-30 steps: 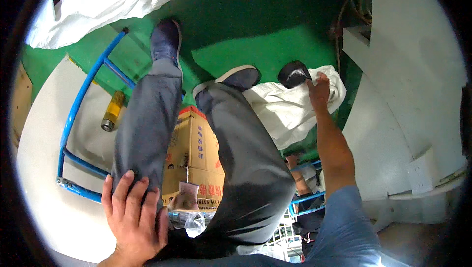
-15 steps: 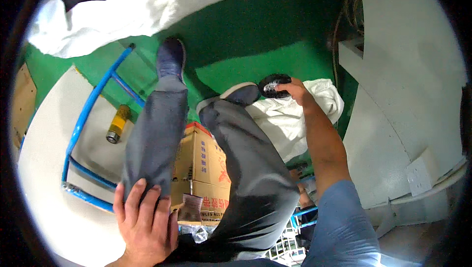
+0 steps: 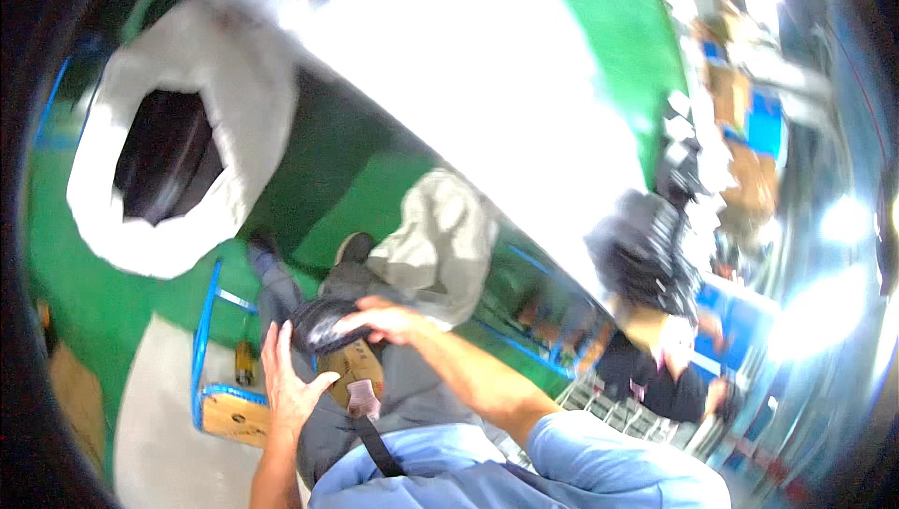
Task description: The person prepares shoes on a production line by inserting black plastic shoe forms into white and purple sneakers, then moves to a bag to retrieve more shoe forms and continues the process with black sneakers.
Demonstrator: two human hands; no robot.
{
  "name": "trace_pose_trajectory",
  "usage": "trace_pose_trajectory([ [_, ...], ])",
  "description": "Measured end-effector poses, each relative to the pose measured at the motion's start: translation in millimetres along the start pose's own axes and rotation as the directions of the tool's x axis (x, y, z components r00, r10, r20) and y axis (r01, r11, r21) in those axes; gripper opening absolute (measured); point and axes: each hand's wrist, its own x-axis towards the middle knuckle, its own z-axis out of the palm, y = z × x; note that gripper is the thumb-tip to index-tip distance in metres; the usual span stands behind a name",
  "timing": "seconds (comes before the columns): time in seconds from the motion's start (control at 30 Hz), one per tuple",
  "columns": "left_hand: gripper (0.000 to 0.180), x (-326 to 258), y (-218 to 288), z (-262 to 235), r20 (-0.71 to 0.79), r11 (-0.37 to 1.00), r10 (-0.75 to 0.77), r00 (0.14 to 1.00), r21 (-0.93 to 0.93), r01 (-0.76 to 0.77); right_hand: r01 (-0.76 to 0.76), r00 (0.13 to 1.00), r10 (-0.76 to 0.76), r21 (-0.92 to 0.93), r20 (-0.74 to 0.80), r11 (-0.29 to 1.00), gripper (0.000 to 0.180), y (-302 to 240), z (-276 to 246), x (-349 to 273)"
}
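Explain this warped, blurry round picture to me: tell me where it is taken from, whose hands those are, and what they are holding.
There is no machine here. The picture comes from a wide fisheye camera worn on a person's head and looking down, so straight edges bend and the view is smeared by motion. The two bare arms coming up from the bottom are the wearer's own. The right hand lies over a dark rounded object, too blurred to name, and the left hand is open just beneath it, fingers spread. Below are the wearer's grey trouser legs, a brown cardboard box between the knees, a blue metal frame and a green floor. Another person in dark clothes is at work on the right.
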Motion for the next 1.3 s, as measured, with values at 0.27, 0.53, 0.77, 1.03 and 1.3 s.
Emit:
trace_pose_trajectory([
  [0.27, 0.070, -26, 141, -108, 0.148, 0.836, -0.087, 0.985, -0.527, 0.153, -0.007, 0.964, -0.152, 0.590, 0.219, 0.807, 0.084, 2, 89, -164],
  [0.53, 0.058, 3, 267, -102, 0.476, 0.875, 0.091, 0.875, -0.458, 0.157, 0.663, 0.333, -0.822, -0.505, -0.462, 0.552, 0.089, 12, 94, -311],
  [0.77, 0.055, 18, 406, -29, 0.707, 0.941, 0.275, 0.651, -0.338, -0.031, 0.723, 0.048, -0.642, -0.417, -0.765, 0.551, 0.078, 21, 35, -376],
  [1.03, 0.063, 60, 511, 76, 0.565, 0.835, 0.524, 0.637, -0.194, -0.515, 0.637, -0.385, -0.299, -0.486, -0.873, 0.599, 0.075, 26, -58, -414],
  [1.3, 0.066, 139, 584, 143, 0.629, 0.665, 0.585, 0.512, -0.011, -0.746, 0.533, -0.509, -0.156, -0.452, -0.846, 0.715, 0.076, -8, -148, -422],
])
